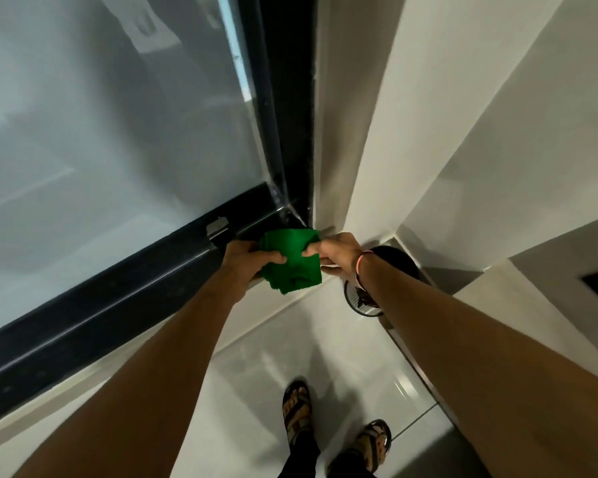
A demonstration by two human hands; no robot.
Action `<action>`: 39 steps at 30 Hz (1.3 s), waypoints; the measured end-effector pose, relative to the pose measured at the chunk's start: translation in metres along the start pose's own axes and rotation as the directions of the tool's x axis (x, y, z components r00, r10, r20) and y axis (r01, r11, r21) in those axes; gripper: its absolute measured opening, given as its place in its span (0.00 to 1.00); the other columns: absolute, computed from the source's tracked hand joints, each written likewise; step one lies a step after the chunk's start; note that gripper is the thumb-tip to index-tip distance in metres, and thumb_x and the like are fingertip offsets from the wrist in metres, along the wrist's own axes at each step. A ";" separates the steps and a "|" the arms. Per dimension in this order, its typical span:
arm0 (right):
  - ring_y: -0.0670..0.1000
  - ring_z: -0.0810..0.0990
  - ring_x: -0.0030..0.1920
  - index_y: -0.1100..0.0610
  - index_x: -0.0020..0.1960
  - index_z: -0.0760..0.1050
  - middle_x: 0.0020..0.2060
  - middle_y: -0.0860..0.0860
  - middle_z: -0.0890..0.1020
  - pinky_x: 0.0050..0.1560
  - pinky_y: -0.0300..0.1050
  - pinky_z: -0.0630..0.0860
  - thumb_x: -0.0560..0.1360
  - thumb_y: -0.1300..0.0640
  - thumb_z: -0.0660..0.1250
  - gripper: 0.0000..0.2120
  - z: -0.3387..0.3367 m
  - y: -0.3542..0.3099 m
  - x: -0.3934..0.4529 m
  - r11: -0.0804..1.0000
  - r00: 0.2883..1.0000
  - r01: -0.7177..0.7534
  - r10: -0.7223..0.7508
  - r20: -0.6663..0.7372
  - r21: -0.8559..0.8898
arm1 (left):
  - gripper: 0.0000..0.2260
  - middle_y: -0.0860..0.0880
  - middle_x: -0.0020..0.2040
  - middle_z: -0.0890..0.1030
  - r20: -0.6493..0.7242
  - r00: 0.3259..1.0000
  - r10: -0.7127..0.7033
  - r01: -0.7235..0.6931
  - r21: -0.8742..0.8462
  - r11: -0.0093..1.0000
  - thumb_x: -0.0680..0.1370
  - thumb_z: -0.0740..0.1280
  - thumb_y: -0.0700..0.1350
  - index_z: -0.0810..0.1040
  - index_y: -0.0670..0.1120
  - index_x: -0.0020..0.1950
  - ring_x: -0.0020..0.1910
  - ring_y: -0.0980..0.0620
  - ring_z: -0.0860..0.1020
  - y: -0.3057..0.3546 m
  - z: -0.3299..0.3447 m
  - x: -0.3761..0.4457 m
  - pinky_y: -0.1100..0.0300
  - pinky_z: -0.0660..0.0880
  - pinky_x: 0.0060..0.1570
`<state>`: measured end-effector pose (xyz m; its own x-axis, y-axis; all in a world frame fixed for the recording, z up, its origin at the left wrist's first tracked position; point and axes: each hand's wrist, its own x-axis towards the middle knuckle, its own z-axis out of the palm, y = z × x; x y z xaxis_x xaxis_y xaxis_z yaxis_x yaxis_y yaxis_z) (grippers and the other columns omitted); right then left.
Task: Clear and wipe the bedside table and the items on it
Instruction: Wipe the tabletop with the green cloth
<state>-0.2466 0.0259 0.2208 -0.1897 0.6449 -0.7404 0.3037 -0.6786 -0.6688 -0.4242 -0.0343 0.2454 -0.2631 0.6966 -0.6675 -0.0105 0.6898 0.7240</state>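
One large glass pane (101, 132) fills the left, set in one dark frame (118, 305) whose bottom rail runs just beyond the fingers and carries one small metal latch (217, 226) beside the left knuckles. Two bare arms reach forward. The left hand (244, 260) grips one green cloth (292, 260), its thumb lying across the cloth's near face and its fingers curled behind it. The cloth is bunched between the two hands, in front of the frame's lower corner. The right hand (339, 251) pinches the cloth's right edge between thumb and curled fingers; one pinkish band (359, 262) circles that wrist. Just below and right of the right fingers stands one round black bin (363, 301), partly hidden by the forearm. Pale walls (446, 115) rise on the right. Below, on the glossy tiled floor (290, 346), are two sandalled feet (296, 407).
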 end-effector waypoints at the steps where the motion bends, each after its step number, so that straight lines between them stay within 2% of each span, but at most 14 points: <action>1: 0.55 0.84 0.54 0.60 0.59 0.79 0.53 0.56 0.85 0.56 0.48 0.80 0.68 0.62 0.75 0.20 -0.010 0.003 -0.003 0.999 0.999 -0.012 0.011 0.031 0.039 | 0.18 0.32 0.58 0.81 0.047 0.999 0.002 -0.001 -0.029 1.000 0.71 0.73 0.31 0.79 0.32 0.60 0.60 0.33 0.80 0.002 0.005 -0.002 0.38 0.76 0.63; 5: 0.56 0.85 0.52 0.60 0.57 0.78 0.50 0.57 0.85 0.48 0.47 0.82 0.69 0.61 0.74 0.17 -0.063 0.017 -0.020 0.996 0.998 -0.027 0.021 0.066 0.085 | 0.18 0.37 0.59 0.83 0.197 0.980 0.015 -0.022 0.034 0.999 0.72 0.73 0.32 0.80 0.38 0.61 0.59 0.39 0.81 0.012 0.048 -0.007 0.46 0.81 0.55; 7: 0.56 0.84 0.53 0.60 0.57 0.78 0.50 0.56 0.85 0.53 0.49 0.82 0.70 0.60 0.74 0.17 -0.092 0.029 -0.030 0.995 0.999 -0.024 0.019 0.051 0.097 | 0.19 0.41 0.58 0.84 0.253 0.967 0.006 -0.024 0.068 0.997 0.71 0.74 0.33 0.80 0.41 0.61 0.57 0.43 0.83 0.016 0.077 -0.009 0.52 0.82 0.46; 9: 0.54 0.85 0.51 0.60 0.57 0.78 0.49 0.56 0.86 0.56 0.49 0.80 0.72 0.60 0.73 0.15 -0.119 0.043 -0.039 0.992 1.000 -0.023 0.021 0.020 0.123 | 0.21 0.42 0.57 0.85 0.288 0.957 -0.019 -0.010 0.100 0.995 0.70 0.76 0.35 0.79 0.41 0.62 0.55 0.46 0.84 0.018 0.107 -0.010 0.53 0.82 0.46; 12: 0.44 0.82 0.29 0.57 0.46 0.77 0.27 0.48 0.82 0.48 0.47 0.80 0.74 0.62 0.70 0.03 -0.169 0.070 -0.054 0.974 0.997 -0.032 0.048 -0.066 0.224 | 0.18 0.41 0.51 0.86 0.302 0.953 -0.026 -0.012 0.121 0.993 0.68 0.78 0.35 0.79 0.38 0.56 0.46 0.48 0.86 0.019 0.169 -0.014 0.57 0.83 0.39; 14: 0.44 0.78 0.23 0.59 0.49 0.77 0.22 0.46 0.79 0.49 0.51 0.81 0.75 0.62 0.69 0.04 -0.198 0.090 -0.066 0.953 0.987 -0.038 0.083 -0.141 0.300 | 0.16 0.42 0.47 0.86 0.304 0.953 -0.013 -0.029 0.135 0.990 0.68 0.79 0.35 0.80 0.40 0.52 0.42 0.49 0.86 0.017 0.211 -0.016 0.58 0.82 0.34; 17: 0.52 0.84 0.40 0.62 0.56 0.77 0.41 0.56 0.84 0.47 0.52 0.82 0.75 0.63 0.70 0.11 -0.236 0.123 -0.081 0.921 0.960 -0.016 0.124 -0.253 0.389 | 0.10 0.45 0.43 0.86 0.386 0.922 -0.007 -0.069 0.184 0.981 0.70 0.78 0.36 0.82 0.42 0.48 0.41 0.50 0.86 0.009 0.268 -0.018 0.55 0.84 0.42; 20: 0.60 0.82 0.54 0.60 0.58 0.74 0.57 0.61 0.82 0.53 0.56 0.81 0.75 0.65 0.70 0.12 -0.272 0.161 -0.088 0.861 0.917 0.003 0.200 -0.344 0.509 | 0.11 0.42 0.48 0.84 0.470 0.880 -0.065 -0.058 0.242 0.968 0.74 0.74 0.35 0.79 0.39 0.55 0.48 0.46 0.84 -0.003 0.324 -0.018 0.51 0.81 0.51; 23: 0.61 0.81 0.57 0.60 0.62 0.73 0.58 0.62 0.81 0.56 0.58 0.81 0.75 0.65 0.70 0.16 -0.299 0.204 -0.086 0.813 0.863 0.005 0.291 -0.414 0.583 | 0.08 0.43 0.48 0.83 0.551 0.826 -0.119 -0.071 0.310 0.948 0.76 0.70 0.32 0.79 0.42 0.52 0.43 0.51 0.83 -0.022 0.372 -0.013 0.56 0.80 0.47; 25: 0.62 0.80 0.58 0.60 0.61 0.75 0.59 0.62 0.80 0.57 0.60 0.80 0.74 0.65 0.72 0.17 -0.316 0.236 -0.081 0.780 0.812 0.014 0.355 -0.462 0.625 | 0.11 0.41 0.50 0.84 0.595 0.790 -0.145 -0.100 0.359 0.928 0.76 0.70 0.31 0.79 0.38 0.58 0.43 0.49 0.84 -0.042 0.405 -0.006 0.58 0.82 0.41; 29: 0.60 0.81 0.56 0.58 0.59 0.79 0.56 0.60 0.83 0.56 0.59 0.81 0.71 0.62 0.74 0.17 -0.332 0.300 -0.072 0.756 0.690 0.009 0.469 -0.551 0.654 | 0.17 0.35 0.59 0.81 0.598 0.775 -0.204 -0.112 0.447 0.887 0.76 0.70 0.31 0.76 0.34 0.65 0.58 0.35 0.81 -0.094 0.458 0.002 0.45 0.78 0.59; 31: 0.58 0.82 0.54 0.57 0.59 0.80 0.53 0.58 0.84 0.55 0.52 0.82 0.71 0.60 0.74 0.17 -0.333 0.334 -0.072 0.760 0.630 -0.012 0.510 -0.586 0.649 | 0.15 0.36 0.56 0.82 0.607 0.759 -0.234 -0.112 0.476 0.872 0.76 0.70 0.31 0.77 0.34 0.62 0.54 0.38 0.82 -0.125 0.480 0.005 0.49 0.81 0.53; 34: 0.49 0.81 0.44 0.56 0.58 0.81 0.48 0.54 0.85 0.38 0.29 0.75 0.72 0.58 0.72 0.14 -0.330 0.381 -0.079 0.794 0.545 -0.059 0.533 -0.647 0.605 | 0.11 0.38 0.50 0.82 0.633 0.732 -0.251 -0.139 0.499 0.855 0.74 0.71 0.29 0.80 0.36 0.55 0.43 0.45 0.82 -0.171 0.506 0.003 0.62 0.82 0.38; 39: 0.50 0.79 0.43 0.58 0.60 0.80 0.50 0.56 0.85 0.47 0.35 0.74 0.73 0.60 0.70 0.16 -0.341 0.446 -0.092 0.794 0.448 -0.142 0.584 -0.677 0.591 | 0.13 0.45 0.42 0.83 0.630 0.725 -0.279 -0.152 0.542 0.827 0.73 0.74 0.31 0.79 0.36 0.55 0.40 0.47 0.82 -0.241 0.549 -0.009 0.57 0.82 0.39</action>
<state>0.2246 -0.2163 0.0132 0.7245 0.1312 -0.6767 -0.2832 -0.8384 -0.4658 0.1107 -0.0981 -0.0188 0.4199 0.4367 -0.7956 0.5538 0.5712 0.6058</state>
